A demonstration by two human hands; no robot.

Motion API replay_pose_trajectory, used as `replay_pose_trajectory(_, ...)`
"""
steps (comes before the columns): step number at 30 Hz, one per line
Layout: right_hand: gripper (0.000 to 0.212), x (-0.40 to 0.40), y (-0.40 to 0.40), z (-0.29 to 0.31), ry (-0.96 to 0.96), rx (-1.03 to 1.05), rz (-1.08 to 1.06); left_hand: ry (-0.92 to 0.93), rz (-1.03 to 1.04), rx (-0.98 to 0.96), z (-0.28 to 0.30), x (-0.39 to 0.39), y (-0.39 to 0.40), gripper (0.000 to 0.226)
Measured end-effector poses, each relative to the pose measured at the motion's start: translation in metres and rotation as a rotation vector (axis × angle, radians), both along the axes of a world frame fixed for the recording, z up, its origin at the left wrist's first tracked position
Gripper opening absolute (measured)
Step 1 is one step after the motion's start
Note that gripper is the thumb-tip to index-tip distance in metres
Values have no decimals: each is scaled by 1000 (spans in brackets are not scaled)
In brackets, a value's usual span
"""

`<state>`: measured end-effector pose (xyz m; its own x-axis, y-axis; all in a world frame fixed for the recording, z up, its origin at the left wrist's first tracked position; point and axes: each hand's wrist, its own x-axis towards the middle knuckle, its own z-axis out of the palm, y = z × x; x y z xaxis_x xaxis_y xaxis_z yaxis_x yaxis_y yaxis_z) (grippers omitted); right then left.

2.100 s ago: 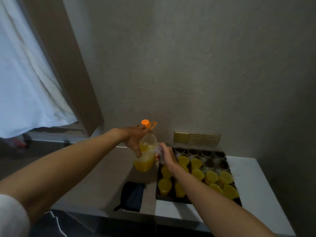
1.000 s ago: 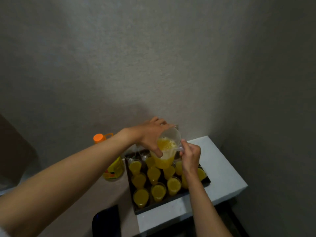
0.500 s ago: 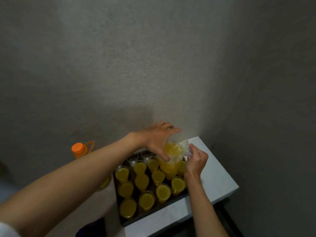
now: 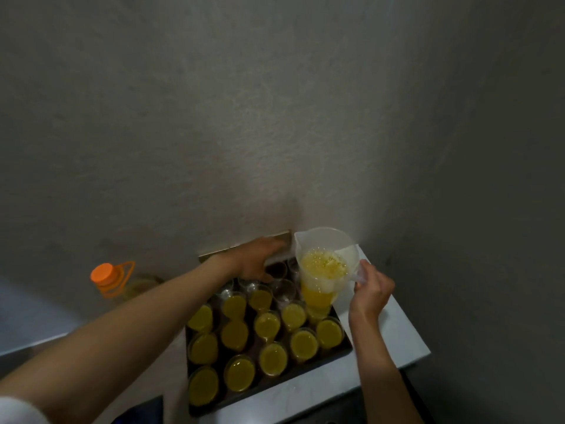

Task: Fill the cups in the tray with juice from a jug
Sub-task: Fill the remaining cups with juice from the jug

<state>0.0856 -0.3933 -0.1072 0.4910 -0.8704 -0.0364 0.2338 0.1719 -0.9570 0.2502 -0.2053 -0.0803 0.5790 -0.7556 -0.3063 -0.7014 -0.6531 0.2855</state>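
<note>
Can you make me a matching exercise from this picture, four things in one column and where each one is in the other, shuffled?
1. jug
2. bottle
3. empty cups
4. left hand

A. left of the tray, orange cap
B. far rows of the tray
C. held by the right hand, by its handle
D. reaching over the far cups

Pairs: 1-C, 2-A, 3-B, 4-D

The left hand (image 4: 256,262) is motion-blurred, so its fingers cannot be read. The forearm hides most of the bottle (image 4: 122,284) (only its orange cap shows clearly). The jug (image 4: 324,264) covers the tray's (image 4: 275,385) far right cups.
</note>
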Motion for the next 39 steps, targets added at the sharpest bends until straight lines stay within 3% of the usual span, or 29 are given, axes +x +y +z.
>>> replay_pose_trajectory(4,28,2,-18,-3,0,-3,18,75,55,76,-45,-2,-12,38)
replay_pose_trajectory(7,27,3,-30,-5,0,-11,39,63,0,120,-77,-1,-21,19)
replay_pose_trajectory(11,28,6,-41,-3,-36,-71,85,-22,-24,237,-105,-2,-32,70)
replay_pose_trajectory(14,28,8,-45,-3,-43,-79,91,-31,-31,238,-122,4,-32,60)
replay_pose_trajectory(24,46,10,-56,-14,-12,-77,107,-82,29,304,-143,-1,-36,68)
replay_pose_trajectory(29,31,8,-56,-16,22,-108,80,-109,62,253,-143,-5,-34,62)
replay_pose_trajectory(39,32,2,-54,-17,45,-142,83,-63,183,35,-132,-13,-26,75)
